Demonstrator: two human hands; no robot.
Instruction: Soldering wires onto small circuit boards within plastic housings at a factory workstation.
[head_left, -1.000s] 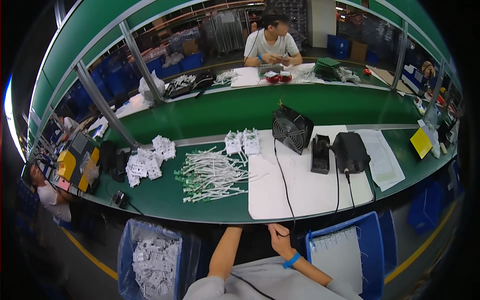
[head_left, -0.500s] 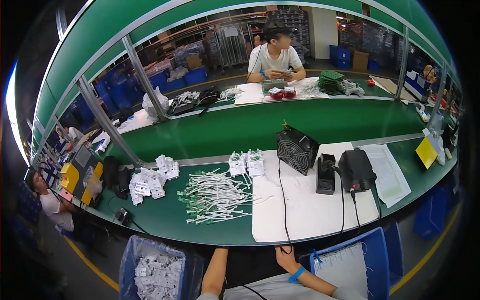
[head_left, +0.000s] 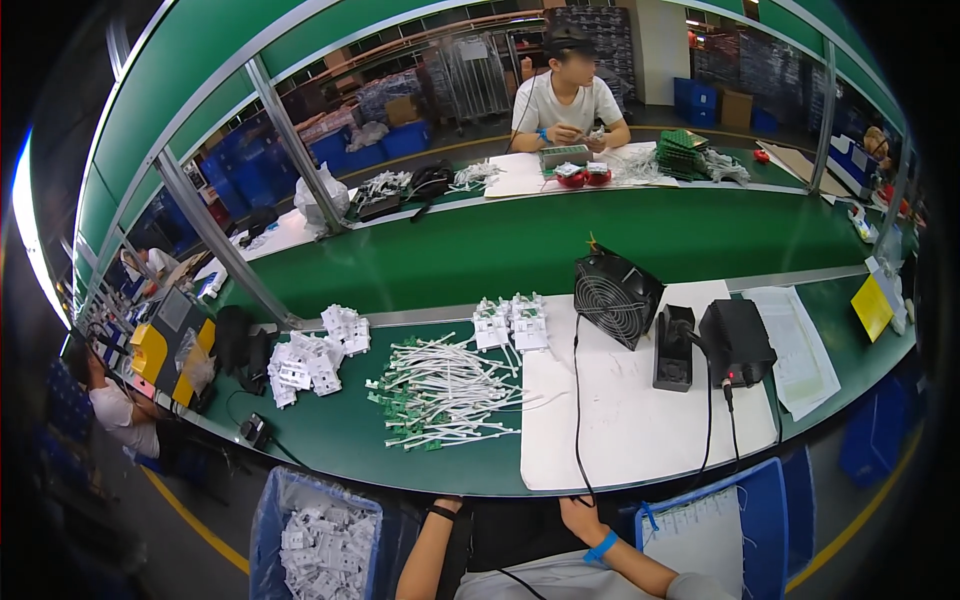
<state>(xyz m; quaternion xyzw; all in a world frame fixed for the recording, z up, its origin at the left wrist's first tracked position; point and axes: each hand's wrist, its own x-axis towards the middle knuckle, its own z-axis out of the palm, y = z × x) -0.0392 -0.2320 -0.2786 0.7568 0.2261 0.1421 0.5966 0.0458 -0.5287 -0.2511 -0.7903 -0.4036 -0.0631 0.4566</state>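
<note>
My left hand [head_left: 447, 503] reaches under the bench's front edge, and its fingers are hidden there. A dark band circles that wrist. At the same edge is my right hand [head_left: 580, 516], its back showing and its fingers out of sight; a blue wrist strap [head_left: 600, 547] lies behind it. A black cable [head_left: 577, 430] runs down over the white sheet [head_left: 620, 440] and passes by my right hand. Nearest on the benchtop is a spread pile of white cables with small green boards [head_left: 450, 395]. Beyond it stand white plastic housings [head_left: 510, 325].
More white housings [head_left: 305, 365] lie farther left. A black fan [head_left: 615, 300], a black holder [head_left: 674, 348] and a black power box [head_left: 737, 342] stand on the right, beside papers [head_left: 792, 350]. Blue bins [head_left: 383, 550] [head_left: 778, 530] flank me. A co-worker [head_left: 568, 100] sits opposite.
The view has turned slightly left, so the bench sits farther right in the picture. My left forearm has tilted and its dark band now shows. The co-worker's hands opposite have shifted.
</note>
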